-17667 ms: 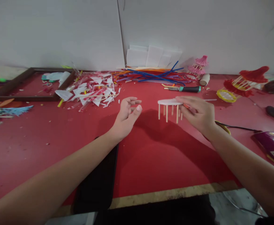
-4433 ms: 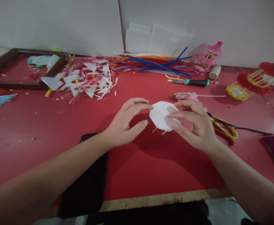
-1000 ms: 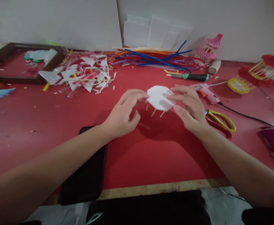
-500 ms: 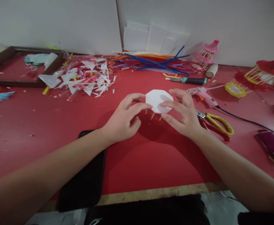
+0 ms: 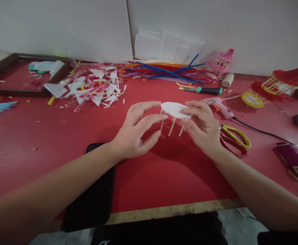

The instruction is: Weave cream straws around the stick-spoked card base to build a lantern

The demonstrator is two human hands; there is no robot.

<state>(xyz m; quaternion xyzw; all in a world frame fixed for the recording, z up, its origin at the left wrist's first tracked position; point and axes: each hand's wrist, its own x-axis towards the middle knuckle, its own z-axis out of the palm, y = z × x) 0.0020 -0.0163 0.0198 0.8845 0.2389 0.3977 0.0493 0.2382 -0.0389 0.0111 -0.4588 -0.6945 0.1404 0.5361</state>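
A white foam-board piece (image 5: pixel 173 109), many-sided with thin wooden sticks (image 5: pixel 172 127) as legs under it, is held above the red table, tilted so its top shows as a narrow oval. My right hand (image 5: pixel 202 127) grips its right side, fingers over the top and thumb at the front edge. At the left side, my left hand (image 5: pixel 141 127) has its fingertips on the rim and its thumb by the lower end of a stick. The far legs are partly hidden.
Behind lie scraps (image 5: pixel 98 83), pipe cleaners (image 5: pixel 169 73) and a craft knife (image 5: pixel 207 90). On the right are a glue gun (image 5: pixel 221 107), yellow-and-red-handled pliers (image 5: pixel 237 136), a purple power strip (image 5: pixel 292 156) and small red and pink pagoda-like models (image 5: pixel 279 81). A black phone (image 5: pixel 93 194) lies under my left forearm.
The foam piece has tilted, its top turning from facing me to nearly edge-on, so more of the stick legs shows. Both hands have shifted slightly with it.
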